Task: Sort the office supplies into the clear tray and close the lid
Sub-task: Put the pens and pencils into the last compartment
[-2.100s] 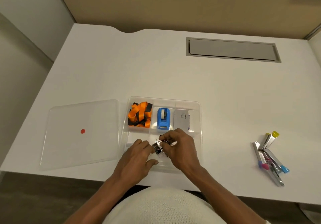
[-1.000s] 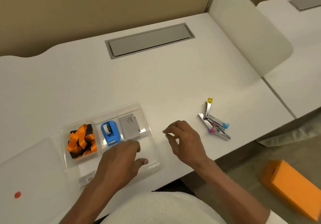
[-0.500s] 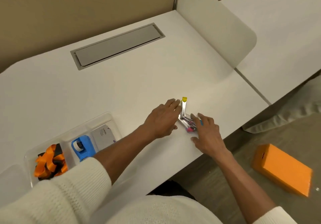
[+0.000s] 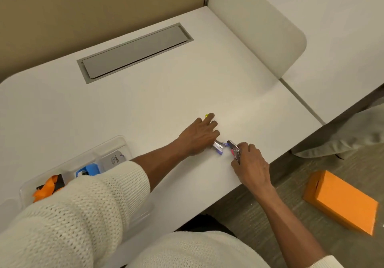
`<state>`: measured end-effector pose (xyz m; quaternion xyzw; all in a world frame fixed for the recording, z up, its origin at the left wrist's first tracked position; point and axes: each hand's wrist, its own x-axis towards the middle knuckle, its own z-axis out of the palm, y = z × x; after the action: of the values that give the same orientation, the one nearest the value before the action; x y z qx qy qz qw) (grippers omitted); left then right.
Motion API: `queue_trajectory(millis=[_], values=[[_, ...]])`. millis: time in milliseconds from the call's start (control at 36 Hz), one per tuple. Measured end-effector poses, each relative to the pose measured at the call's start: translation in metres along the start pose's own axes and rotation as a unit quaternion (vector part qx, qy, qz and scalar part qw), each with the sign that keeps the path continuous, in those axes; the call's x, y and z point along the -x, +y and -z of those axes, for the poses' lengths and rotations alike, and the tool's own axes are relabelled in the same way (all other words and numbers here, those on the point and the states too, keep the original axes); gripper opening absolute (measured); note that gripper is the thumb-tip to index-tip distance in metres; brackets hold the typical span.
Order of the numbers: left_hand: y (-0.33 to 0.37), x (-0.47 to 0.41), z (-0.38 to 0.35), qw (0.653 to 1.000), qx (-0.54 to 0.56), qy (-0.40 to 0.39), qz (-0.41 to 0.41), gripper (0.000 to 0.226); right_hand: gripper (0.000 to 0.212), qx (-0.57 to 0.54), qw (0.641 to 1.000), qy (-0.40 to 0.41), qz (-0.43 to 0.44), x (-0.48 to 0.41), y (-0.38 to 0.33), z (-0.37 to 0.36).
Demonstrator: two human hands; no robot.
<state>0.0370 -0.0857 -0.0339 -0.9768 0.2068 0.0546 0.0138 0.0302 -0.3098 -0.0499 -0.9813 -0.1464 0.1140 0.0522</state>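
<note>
Several small silver metal pieces with coloured ends lie near the desk's front right edge. My left hand [image 4: 199, 135] rests palm down over them. A yellow tip [image 4: 206, 115] peeks out at its fingertips and a silver piece with a purple end [image 4: 218, 146] sticks out beside its thumb. Whether that hand grips anything is hidden. My right hand [image 4: 252, 163] is closed on a silver piece with a pink end [image 4: 234, 150]. The clear tray [image 4: 118, 142] sits at the far left, partly behind my left sleeve, holding an orange-black lanyard [image 4: 46, 186], a blue tape dispenser [image 4: 90, 168] and a grey box [image 4: 115, 159].
A grey cable hatch [image 4: 135, 52] is set into the white desk at the back. A rounded white divider [image 4: 255, 30] stands on the right, with another desk beyond it. An orange box [image 4: 340, 202] lies on the floor below the desk edge.
Both hands left the tray and reached right to the silver pieces. My right hand has closed on the pink-ended one and my left hand has slid over the others. The view swung right.
</note>
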Motion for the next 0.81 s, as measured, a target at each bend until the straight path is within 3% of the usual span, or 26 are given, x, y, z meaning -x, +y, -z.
queue_trajectory(millis=[333,500,639,806], values=[[-0.005,0.009,-0.03,0.999,0.019,0.032,0.001,0.008,0.037,-0.184,0.981,-0.003,-0.066,-0.003,-0.001,0.002],[0.002,0.026,-0.019,0.988,0.089,0.122,0.033,0.013,0.028,-0.26,0.962,-0.038,-0.078,-0.009,-0.008,0.003],[0.016,0.057,0.002,0.919,0.301,0.158,0.198,0.019,0.037,-0.299,0.949,-0.07,-0.072,-0.004,-0.029,0.009],[0.027,0.119,0.027,0.782,0.46,0.242,0.344,0.015,0.032,-0.34,0.934,-0.103,-0.019,0.012,-0.071,0.021]])
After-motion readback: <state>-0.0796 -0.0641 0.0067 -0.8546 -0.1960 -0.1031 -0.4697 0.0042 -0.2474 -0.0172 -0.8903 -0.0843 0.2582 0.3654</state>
